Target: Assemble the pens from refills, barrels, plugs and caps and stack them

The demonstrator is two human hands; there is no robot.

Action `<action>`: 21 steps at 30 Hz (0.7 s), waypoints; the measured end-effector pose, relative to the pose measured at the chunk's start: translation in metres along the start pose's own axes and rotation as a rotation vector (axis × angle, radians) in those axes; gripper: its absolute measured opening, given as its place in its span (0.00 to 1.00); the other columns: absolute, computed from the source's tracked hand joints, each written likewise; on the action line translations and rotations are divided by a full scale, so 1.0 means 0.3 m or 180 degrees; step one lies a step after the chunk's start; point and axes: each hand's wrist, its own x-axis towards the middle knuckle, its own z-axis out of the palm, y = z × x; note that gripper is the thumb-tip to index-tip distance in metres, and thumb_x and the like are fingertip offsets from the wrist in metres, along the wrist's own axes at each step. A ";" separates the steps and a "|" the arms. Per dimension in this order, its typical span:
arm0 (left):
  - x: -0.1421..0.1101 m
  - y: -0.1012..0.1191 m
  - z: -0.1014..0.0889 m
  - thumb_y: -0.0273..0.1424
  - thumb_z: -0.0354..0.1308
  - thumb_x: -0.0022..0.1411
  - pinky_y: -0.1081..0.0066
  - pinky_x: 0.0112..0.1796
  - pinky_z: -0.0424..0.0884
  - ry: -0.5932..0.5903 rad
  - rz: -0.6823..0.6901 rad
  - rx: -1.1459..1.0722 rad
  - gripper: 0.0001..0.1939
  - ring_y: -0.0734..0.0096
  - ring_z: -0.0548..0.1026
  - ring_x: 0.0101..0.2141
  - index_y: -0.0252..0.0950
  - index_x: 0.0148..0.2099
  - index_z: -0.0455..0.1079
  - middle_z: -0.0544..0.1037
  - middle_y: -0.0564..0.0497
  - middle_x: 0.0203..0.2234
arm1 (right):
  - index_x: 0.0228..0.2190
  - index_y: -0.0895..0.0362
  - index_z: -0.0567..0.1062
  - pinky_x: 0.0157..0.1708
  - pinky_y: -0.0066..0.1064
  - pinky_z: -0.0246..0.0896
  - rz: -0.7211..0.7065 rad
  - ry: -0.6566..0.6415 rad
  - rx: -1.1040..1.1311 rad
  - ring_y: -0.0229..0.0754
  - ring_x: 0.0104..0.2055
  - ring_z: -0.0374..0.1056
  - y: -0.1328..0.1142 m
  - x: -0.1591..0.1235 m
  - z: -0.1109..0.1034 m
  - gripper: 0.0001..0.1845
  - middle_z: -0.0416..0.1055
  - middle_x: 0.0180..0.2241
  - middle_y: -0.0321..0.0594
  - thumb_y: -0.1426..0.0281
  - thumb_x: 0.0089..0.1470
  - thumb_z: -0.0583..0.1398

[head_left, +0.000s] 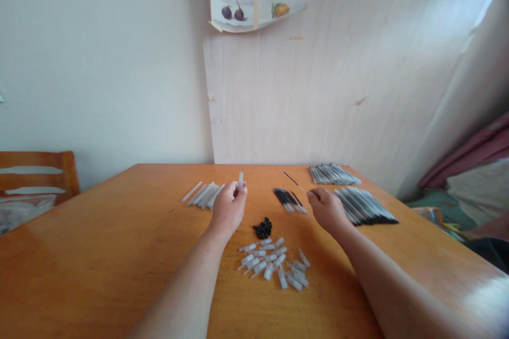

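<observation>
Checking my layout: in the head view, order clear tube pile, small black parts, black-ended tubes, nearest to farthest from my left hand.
1. Clear tube pile: immediately left.
2. Small black parts: front right.
3. Black-ended tubes: far right.

The left hand (230,204) holds a translucent tube (240,179), the right hand (328,207) a thin refill (291,178).

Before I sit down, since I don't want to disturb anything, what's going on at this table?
A person is handling small parts over a wooden table. The left hand holds a short translucent piece upright; the right hand holds a thin, dark-ended stick, apart from it. Between the arms lie small black parts and scattered translucent caps. Translucent tubes lie by the left hand, with a stack of long, slender tubes by the right.
</observation>
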 end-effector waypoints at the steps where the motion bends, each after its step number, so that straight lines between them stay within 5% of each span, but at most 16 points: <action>1: 0.001 -0.002 0.001 0.35 0.55 0.59 0.68 0.40 0.67 -0.0026 0.0053 0.0078 0.11 0.66 0.74 0.37 0.38 0.42 0.73 0.78 0.50 0.34 | 0.28 0.57 0.73 0.29 0.30 0.53 -0.0025 -0.0001 0.0274 0.42 0.31 0.67 -0.003 -0.002 -0.004 0.19 0.73 0.28 0.43 0.59 0.58 0.50; 4: 0.002 -0.006 0.002 0.29 0.53 0.58 0.66 0.45 0.66 -0.0141 0.0215 0.0361 0.11 0.65 0.74 0.42 0.38 0.41 0.74 0.78 0.48 0.39 | 0.26 0.57 0.70 0.26 0.28 0.53 -0.0034 -0.0188 0.1148 0.39 0.26 0.62 -0.024 -0.020 -0.018 0.19 0.69 0.23 0.38 0.56 0.57 0.51; 10: -0.002 0.004 -0.009 0.22 0.50 0.56 0.67 0.44 0.66 -0.0382 0.0448 0.0970 0.12 0.65 0.73 0.41 0.37 0.37 0.73 0.78 0.47 0.35 | 0.25 0.57 0.68 0.21 0.26 0.47 -0.0020 -0.1188 0.2636 0.33 0.21 0.54 -0.088 -0.070 -0.071 0.19 0.64 0.21 0.33 0.53 0.55 0.56; 21: -0.002 -0.004 -0.017 0.21 0.48 0.56 0.67 0.42 0.66 -0.0357 0.0725 0.1587 0.13 0.65 0.73 0.39 0.37 0.34 0.73 0.77 0.47 0.34 | 0.23 0.56 0.67 0.19 0.26 0.44 0.0034 -0.1331 0.2840 0.32 0.20 0.51 -0.082 -0.072 -0.080 0.18 0.62 0.20 0.33 0.55 0.53 0.58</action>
